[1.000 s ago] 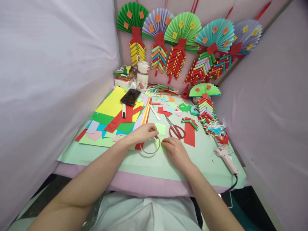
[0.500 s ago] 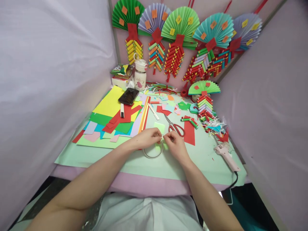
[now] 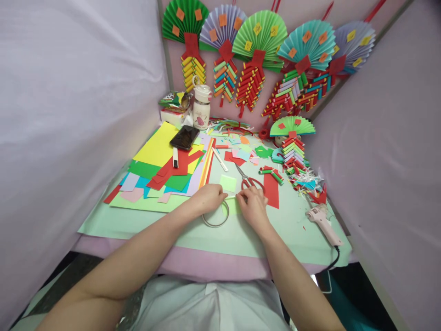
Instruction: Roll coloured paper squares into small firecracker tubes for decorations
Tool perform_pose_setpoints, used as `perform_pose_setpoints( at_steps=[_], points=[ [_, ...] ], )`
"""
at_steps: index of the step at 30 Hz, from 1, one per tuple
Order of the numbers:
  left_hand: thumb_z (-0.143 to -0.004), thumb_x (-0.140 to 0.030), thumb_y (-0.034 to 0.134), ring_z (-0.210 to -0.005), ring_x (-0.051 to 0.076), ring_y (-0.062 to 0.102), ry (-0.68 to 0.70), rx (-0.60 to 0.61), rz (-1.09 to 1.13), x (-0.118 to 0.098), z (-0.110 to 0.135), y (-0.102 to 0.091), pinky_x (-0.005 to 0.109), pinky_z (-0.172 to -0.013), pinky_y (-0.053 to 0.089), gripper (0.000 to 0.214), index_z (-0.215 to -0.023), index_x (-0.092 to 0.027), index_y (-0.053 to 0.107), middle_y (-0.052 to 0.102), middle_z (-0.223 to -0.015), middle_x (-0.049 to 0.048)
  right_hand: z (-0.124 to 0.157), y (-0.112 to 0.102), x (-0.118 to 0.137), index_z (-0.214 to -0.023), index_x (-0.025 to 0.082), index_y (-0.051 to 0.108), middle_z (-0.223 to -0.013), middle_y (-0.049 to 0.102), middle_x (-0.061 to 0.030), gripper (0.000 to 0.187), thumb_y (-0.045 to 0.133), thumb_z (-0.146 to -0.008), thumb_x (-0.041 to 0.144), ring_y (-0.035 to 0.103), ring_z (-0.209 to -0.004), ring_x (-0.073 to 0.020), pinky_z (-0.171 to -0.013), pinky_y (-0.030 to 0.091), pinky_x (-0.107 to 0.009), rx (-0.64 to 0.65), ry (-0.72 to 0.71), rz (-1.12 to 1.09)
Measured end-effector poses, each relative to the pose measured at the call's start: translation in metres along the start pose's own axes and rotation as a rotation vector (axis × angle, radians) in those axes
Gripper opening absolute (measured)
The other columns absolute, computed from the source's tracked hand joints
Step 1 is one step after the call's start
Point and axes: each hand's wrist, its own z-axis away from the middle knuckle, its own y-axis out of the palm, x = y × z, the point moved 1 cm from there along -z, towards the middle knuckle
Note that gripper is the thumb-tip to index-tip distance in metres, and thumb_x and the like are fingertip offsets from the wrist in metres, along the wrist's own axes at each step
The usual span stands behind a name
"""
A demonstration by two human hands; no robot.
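Observation:
My left hand [image 3: 209, 198] is closed, its fingers pinched on a thin roll of tape [image 3: 217, 225] that hangs below them as a pale ring. A short whitish strip of tape [image 3: 232, 196] spans the gap between my two hands. At its other end my right hand [image 3: 253, 205] is closed too, thumb and fingertips pinching the strip. Just beyond my right hand lie red-handled scissors [image 3: 245, 177], their handles partly covered by it. A light green paper square [image 3: 228, 183] lies beyond the strip, and more light green paper [image 3: 233, 208] shows below it.
Coloured paper sheets [image 3: 151, 154], a black phone [image 3: 184, 137] and a cutter [image 3: 175, 157] lie at the left. A bottle [image 3: 201, 108] stands behind. On the right are red paper [image 3: 271, 193], rolled paper tubes [image 3: 272, 174] and a corded glue gun [image 3: 324, 224]. Paper fans [image 3: 259, 37] hang behind.
My hands have moved apart, the left a little leftward with the tape roll and the right slightly rightward. The strip between them now shows longer.

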Motion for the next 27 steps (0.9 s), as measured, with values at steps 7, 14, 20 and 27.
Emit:
perform_pose_setpoints(
  at_steps=[7,14,20,27],
  points=[
    [-0.082,-0.029,0.043,-0.074,0.021,0.061,-0.039,0.005,-0.118,-0.004,0.0,0.001,0.027,-0.062,0.04,0.021,-0.073,-0.018,0.059,0.066,-0.076,0.0078,0.0,0.002,0.002,-0.076,0.022,0.063,-0.094,0.06,-0.0042,0.016,0.052,-0.084,0.029,0.045,-0.099,-0.0246,-0.075,0.027,-0.035,-0.012,0.016,0.043],
    [-0.08,-0.028,0.041,-0.077,0.023,0.063,-0.042,0.033,-0.218,-0.005,-0.006,0.002,0.029,-0.061,0.042,0.026,-0.079,-0.016,0.063,0.069,-0.081,0.0112,0.0,0.004,0.003,-0.074,0.021,0.061,-0.093,0.059,-0.0034,0.014,0.054,-0.082,0.029,0.046,-0.098,-0.0234,-0.073,0.024,-0.033,-0.01,0.04,0.049],
    [-0.08,-0.03,0.04,-0.081,0.026,0.064,-0.056,0.041,-0.257,-0.004,-0.009,0.007,0.03,-0.064,0.043,0.03,-0.086,-0.014,0.065,0.069,-0.085,0.0141,-0.001,0.005,0.004,-0.071,0.019,0.058,-0.091,0.059,-0.004,0.015,0.052,-0.083,0.027,0.045,-0.097,-0.0228,-0.07,0.023,-0.031,-0.012,0.036,0.067],
    [-0.079,-0.03,0.043,-0.078,0.024,0.063,-0.056,0.059,-0.246,-0.006,-0.009,0.002,0.028,-0.063,0.042,0.028,-0.083,-0.014,0.065,0.069,-0.083,0.0127,0.0,0.005,0.005,-0.07,0.018,0.056,-0.09,0.059,-0.0036,0.015,0.052,-0.082,0.025,0.045,-0.093,-0.0213,-0.068,0.021,-0.03,-0.023,0.024,0.048]
  ],
)
